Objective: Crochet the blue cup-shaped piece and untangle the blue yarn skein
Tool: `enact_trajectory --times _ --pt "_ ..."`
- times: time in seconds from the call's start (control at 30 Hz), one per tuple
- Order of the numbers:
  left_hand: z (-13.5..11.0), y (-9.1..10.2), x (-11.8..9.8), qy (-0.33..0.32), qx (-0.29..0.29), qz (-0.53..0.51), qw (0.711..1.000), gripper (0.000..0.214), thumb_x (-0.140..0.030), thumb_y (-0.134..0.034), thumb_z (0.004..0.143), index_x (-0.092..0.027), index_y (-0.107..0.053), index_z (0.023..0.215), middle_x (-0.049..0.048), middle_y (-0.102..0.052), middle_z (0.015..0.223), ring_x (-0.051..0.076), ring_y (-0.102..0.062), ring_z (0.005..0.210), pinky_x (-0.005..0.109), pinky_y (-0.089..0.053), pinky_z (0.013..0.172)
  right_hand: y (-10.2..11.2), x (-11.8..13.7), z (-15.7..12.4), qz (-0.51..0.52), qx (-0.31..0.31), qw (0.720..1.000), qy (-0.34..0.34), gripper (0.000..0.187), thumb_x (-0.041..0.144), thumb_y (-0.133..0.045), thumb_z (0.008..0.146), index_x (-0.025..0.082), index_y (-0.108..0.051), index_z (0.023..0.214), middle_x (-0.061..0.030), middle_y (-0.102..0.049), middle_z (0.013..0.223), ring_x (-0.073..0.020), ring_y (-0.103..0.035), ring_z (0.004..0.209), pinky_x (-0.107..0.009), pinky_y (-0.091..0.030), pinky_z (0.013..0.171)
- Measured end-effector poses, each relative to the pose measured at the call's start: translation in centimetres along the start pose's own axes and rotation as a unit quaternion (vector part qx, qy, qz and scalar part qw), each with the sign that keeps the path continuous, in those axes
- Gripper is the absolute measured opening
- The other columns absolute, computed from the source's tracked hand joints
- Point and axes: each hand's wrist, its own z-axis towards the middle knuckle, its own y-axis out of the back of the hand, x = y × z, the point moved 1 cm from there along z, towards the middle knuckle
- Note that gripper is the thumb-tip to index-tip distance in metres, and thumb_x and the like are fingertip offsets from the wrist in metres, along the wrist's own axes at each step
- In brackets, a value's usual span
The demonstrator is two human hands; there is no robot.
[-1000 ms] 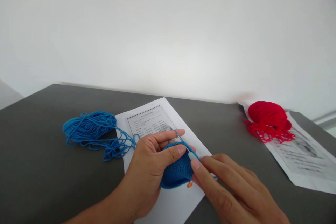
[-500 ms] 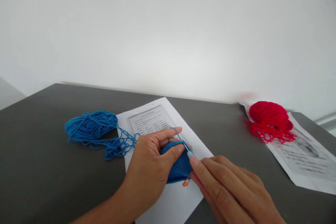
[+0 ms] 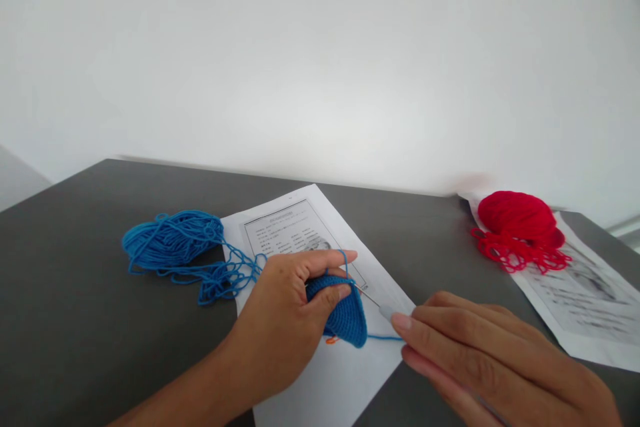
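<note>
My left hand pinches a blue crochet piece between thumb and fingers, with blue yarn looped over its outstretched index finger. Closed around the grey handle of a crochet hook is my right hand; the hook's thin metal shaft reaches to the piece's upper edge, where its tip is hard to make out. An orange stitch marker hangs at the lower edge of the piece. A blue strand runs from near the piece toward my right fingers. Left of my hands lies the blue yarn skein, with loose loops trailing toward my left hand.
Beneath my hands a printed sheet lies on the dark grey table. At the right, a red yarn ball with loose loops sits on a second printed sheet. A white wall rises behind the table.
My right hand has moved right and slightly down with the hook, away from my left hand. More of the hook's shaft shows. The crochet piece has turned, and the stitch marker has shifted left.
</note>
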Motion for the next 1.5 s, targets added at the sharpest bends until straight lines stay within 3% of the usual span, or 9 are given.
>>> enact_trajectory --times 0.33,0.57,0.83,0.97,1.2,1.3,1.4,1.47,1.5 --pt "-0.1 0.1 0.4 0.013 0.085 -0.034 0.996 0.032 -0.028 -0.07 0.085 -0.016 -0.083 0.111 0.0044 -0.076 0.076 0.015 -0.065 0.053 0.023 -0.057 0.046 0.8 -1.0 1.2 0.141 -0.031 0.987 -0.071 0.025 0.016 -0.067 0.096 0.024 -0.075 0.118 -0.006 -0.081 0.092 -0.0176 -0.078 0.076 -0.021 -0.063 0.061" --pt "-0.1 0.2 0.7 0.015 0.101 -0.025 0.994 0.043 -0.031 -0.071 0.086 -0.017 -0.078 0.126 0.0085 -0.079 0.086 0.015 -0.066 0.053 0.024 -0.056 0.049 0.2 -0.8 1.6 0.288 -0.031 0.934 -0.212 0.029 0.015 -0.064 0.098 0.034 -0.076 0.116 0.0044 -0.066 0.065 -0.0076 -0.059 0.041 -0.015 -0.046 0.035" --pt "0.3 0.8 0.9 0.033 0.113 0.015 0.993 0.045 -0.032 -0.069 0.087 -0.016 -0.076 0.129 0.0044 -0.074 0.078 0.016 -0.065 0.051 0.025 -0.056 0.049 1.1 -1.2 1.4 0.1 0.024 0.994 0.021 0.027 0.013 -0.059 0.1 0.018 -0.073 0.122 -0.0102 -0.081 0.092 -0.0214 -0.079 0.082 -0.027 -0.063 0.065" --pt "0.1 1.1 0.7 0.029 0.143 0.045 0.988 0.036 -0.031 -0.068 0.087 -0.018 -0.079 0.119 0.005 -0.077 0.084 0.014 -0.064 0.055 0.022 -0.055 0.047 1.2 -1.2 1.1 0.141 0.023 0.99 0.002 0.027 0.014 -0.059 0.1 0.02 -0.072 0.123 -0.0095 -0.081 0.093 -0.0196 -0.078 0.081 -0.024 -0.061 0.062" --pt "0.2 1.5 0.5 0.015 0.161 0.051 0.986 0.027 -0.027 -0.07 0.086 -0.018 -0.083 0.107 0.0035 -0.078 0.081 0.013 -0.063 0.055 0.019 -0.053 0.047 1.3 -1.0 0.9 0.283 -0.014 0.95 -0.128 0.049 0.006 -0.072 0.087 0.035 -0.076 0.127 -0.0033 -0.079 0.085 -0.0171 -0.075 0.065 -0.022 -0.06 0.054" --pt "0.3 1.5 0.4 0.027 0.162 0.021 0.986 0.029 -0.029 -0.071 0.086 -0.016 -0.082 0.109 0.0066 -0.08 0.082 0.016 -0.068 0.056 0.022 -0.054 0.049 0.5 -0.7 0.9 0.378 -0.052 0.882 -0.276 0.024 0.017 -0.078 0.088 0.032 -0.084 0.105 -0.0027 -0.075 0.072 -0.0112 -0.064 0.047 -0.017 -0.051 0.04" --pt "0.2 1.1 0.3 0.031 0.152 -0.027 0.987 0.031 -0.031 -0.073 0.085 -0.016 -0.082 0.11 0.0082 -0.082 0.084 0.018 -0.071 0.058 0.026 -0.058 0.054 -0.9 -0.5 1.0 0.519 -0.095 0.708 -0.469 0.017 0.038 -0.082 0.085 0.022 -0.084 0.087 -0.0017 -0.067 0.061 -0.008 -0.055 0.038 -0.013 -0.042 0.029" --pt "0.1 0.9 0.2 0.007 0.124 -0.046 0.991 0.029 -0.03 -0.074 0.084 -0.016 -0.083 0.108 0.0074 -0.083 0.084 0.02 -0.073 0.064 0.028 -0.059 0.06 -2.0 -0.2 1.5 0.605 -0.106 0.605 -0.507 0.025 0.042 -0.084 0.083 0.017 -0.081 0.081 -0.0003 -0.063 0.057 -0.0062 -0.05 0.034 -0.012 -0.037 0.025" --pt "0.1 0.8 0.1 -0.009 0.105 -0.05 0.993 0.027 -0.028 -0.074 0.084 -0.016 -0.084 0.106 0.0066 -0.083 0.084 0.02 -0.074 0.067 0.028 -0.059 0.063 -2.5 -0.1 1.7 0.633 -0.114 0.577 -0.503 0.026 0.042 -0.084 0.083 0.016 -0.08 0.079 0.0001 -0.062 0.057 -0.0051 -0.048 0.033 -0.011 -0.035 0.024"
